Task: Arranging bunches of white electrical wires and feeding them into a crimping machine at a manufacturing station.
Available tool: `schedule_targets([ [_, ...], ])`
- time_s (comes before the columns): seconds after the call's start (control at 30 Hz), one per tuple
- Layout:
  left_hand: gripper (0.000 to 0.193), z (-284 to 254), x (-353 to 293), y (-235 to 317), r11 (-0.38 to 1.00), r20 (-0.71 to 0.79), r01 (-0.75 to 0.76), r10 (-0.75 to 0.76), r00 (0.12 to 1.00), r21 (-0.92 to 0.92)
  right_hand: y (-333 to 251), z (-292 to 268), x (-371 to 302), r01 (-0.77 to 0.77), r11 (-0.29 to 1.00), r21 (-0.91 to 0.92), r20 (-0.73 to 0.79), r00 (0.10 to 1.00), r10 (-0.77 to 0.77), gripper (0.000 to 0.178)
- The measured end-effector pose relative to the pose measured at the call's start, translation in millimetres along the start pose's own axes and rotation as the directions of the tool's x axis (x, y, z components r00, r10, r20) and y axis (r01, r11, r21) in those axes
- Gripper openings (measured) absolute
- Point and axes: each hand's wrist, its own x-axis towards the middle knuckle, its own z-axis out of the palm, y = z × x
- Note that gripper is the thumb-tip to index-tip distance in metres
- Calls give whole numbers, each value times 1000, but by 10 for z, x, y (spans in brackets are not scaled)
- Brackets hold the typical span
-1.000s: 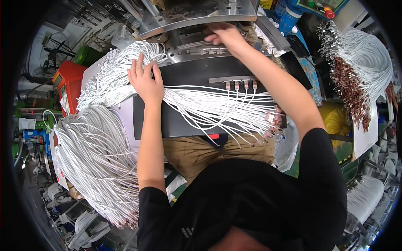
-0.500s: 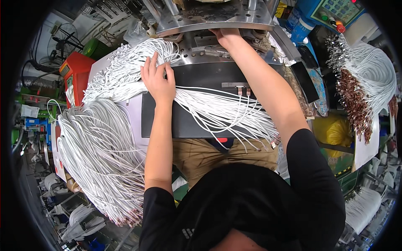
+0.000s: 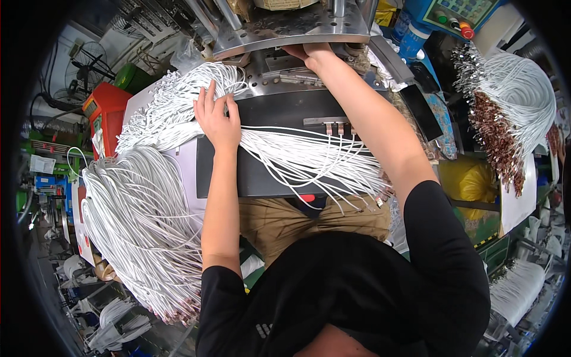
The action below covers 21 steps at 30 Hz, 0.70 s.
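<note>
My left hand (image 3: 219,124) lies open with fingers spread over a bundle of white cables (image 3: 285,146), where the bundle crosses the edge of a black work surface (image 3: 270,108). My right hand (image 3: 314,56) reaches under the thick metal plate of a press (image 3: 291,41). Its fingertips are hidden there, so I cannot tell whether they hold anything. Between my forearms sits a narrow metal bar (image 3: 315,121) with several cable connectors (image 3: 341,128) at its edge. The bundle's loose ends hang toward my lap on the right.
A large heap of white cables (image 3: 137,220) hangs at the left, with a looped pile (image 3: 202,80) behind it. Another cable bunch (image 3: 517,95) with brown ends hangs at the right. A blue control box (image 3: 464,18) with buttons stands at the back right.
The whole view has shifted slightly left. My right forearm has drawn a little aside, and a further connector on the bar now shows. My left hand stays on the cables.
</note>
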Motion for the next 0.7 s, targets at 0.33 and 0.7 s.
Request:
schedule_targets([
  [0.33,38,-1558,530,1824,-98,150,134,-179,972,-986,-250,-946,-1103,125,725,-677,243,968,60,25],
  [0.7,26,-2150,460,2594,-703,141,222,173,975,-675,-533,-1545,-2054,324,385,-864,155,899,-409,28],
])
